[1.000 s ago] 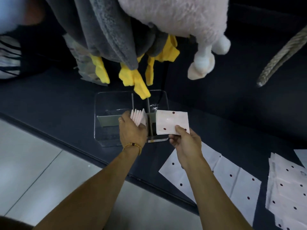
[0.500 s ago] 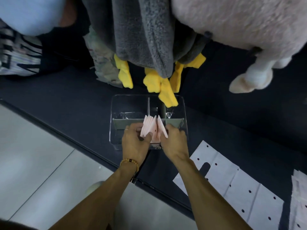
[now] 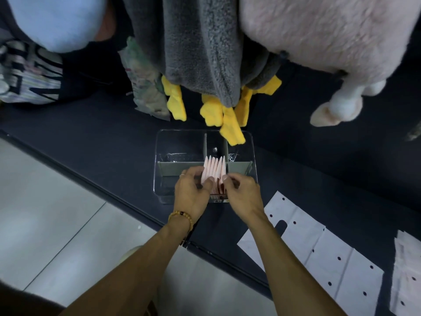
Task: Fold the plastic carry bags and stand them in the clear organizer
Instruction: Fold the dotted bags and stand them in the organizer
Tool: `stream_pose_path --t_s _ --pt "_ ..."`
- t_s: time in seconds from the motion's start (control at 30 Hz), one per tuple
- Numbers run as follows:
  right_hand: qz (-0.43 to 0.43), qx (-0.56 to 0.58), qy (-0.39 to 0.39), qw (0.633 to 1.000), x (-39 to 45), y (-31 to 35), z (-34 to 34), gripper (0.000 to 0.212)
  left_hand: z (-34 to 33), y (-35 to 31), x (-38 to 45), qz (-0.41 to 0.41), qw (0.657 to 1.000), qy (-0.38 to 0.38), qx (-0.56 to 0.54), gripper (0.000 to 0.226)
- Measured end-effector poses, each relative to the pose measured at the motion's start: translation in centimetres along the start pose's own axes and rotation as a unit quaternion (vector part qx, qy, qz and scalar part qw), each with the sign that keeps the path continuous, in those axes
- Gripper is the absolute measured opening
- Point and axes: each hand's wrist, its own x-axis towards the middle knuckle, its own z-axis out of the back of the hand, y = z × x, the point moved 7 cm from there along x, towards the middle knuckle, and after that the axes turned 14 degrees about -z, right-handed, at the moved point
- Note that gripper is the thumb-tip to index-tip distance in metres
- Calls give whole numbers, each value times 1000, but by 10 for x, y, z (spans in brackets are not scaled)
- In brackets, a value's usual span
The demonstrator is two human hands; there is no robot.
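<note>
A clear organizer [image 3: 250, 156] with grey dividers stands on the dark counter. Several folded pale pink bags [image 3: 214, 168] stand upright on edge in its front middle compartment. My left hand [image 3: 191, 192] presses against the left side of the row, thumb on the bags. My right hand [image 3: 241, 195] pinches the row from the right with thumb and fingertips. An unfolded white bag with dark dots [image 3: 312, 252] lies flat on the counter at the right, and more white bags [image 3: 407, 277] are piled at the far right edge.
Plush toys hang low over the organizer: a grey one with yellow feet [image 3: 230, 126] dips into its back rim, a pink one [image 3: 330, 108] to the right. The counter's front edge [image 3: 114, 192] runs diagonally, with tiled floor [image 3: 45, 213] below.
A second ago my right hand held a folded bag beside the organizer. It has since been slotted into the row, and both hands now squeeze the standing bags together. The camera moved closer.
</note>
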Motion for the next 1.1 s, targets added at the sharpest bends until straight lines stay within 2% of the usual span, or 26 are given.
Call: stream_pose_path --t_s 0.13,0.27,0.33,0.43,0.5,0.57,0.67,0.8,0.9,0.97,1.03,1.1 --pt "-48 44 -45 997 -15 -25 41 18 2 -7 -19 46 997 -40 -42 16" --pt "-112 9 -104 988 -42 -86 100 18 -12 -22 -61 81 991 -66 -89 17" --pt "-147 -72 -131 978 -56 -126 131 32 -35 -34 -86 73 993 -23 -89 17" --pt "-206 -216 -94 950 -80 -187 162 61 -87 -57 -125 -3 991 135 -23 24" --pt "-226 -284 -27 931 -97 -224 170 78 -129 -70 -152 -77 959 271 37 36" --pt "-224 -319 7 921 -114 -250 173 80 -168 -73 -181 -137 906 383 116 52" --pt "-185 -359 -39 914 -135 -257 173 67 -210 -64 -216 -199 815 485 248 76" --pt "-136 -370 -78 916 -153 -252 167 57 -236 -49 -222 -273 735 519 342 89" --pt "-62 -345 -103 931 -159 -243 169 64 -240 -44 -202 -334 695 561 301 80" --pt "-44 -323 -66 943 -159 -244 166 87 -236 -43 -191 -369 666 589 271 66" --pt "-35 -351 22 935 -161 -250 152 113 -230 -45 -183 -390 653 595 259 54" --pt "-19 -411 60 909 -164 -257 142 117 -226 -49 -175 -421 645 574 277 49"
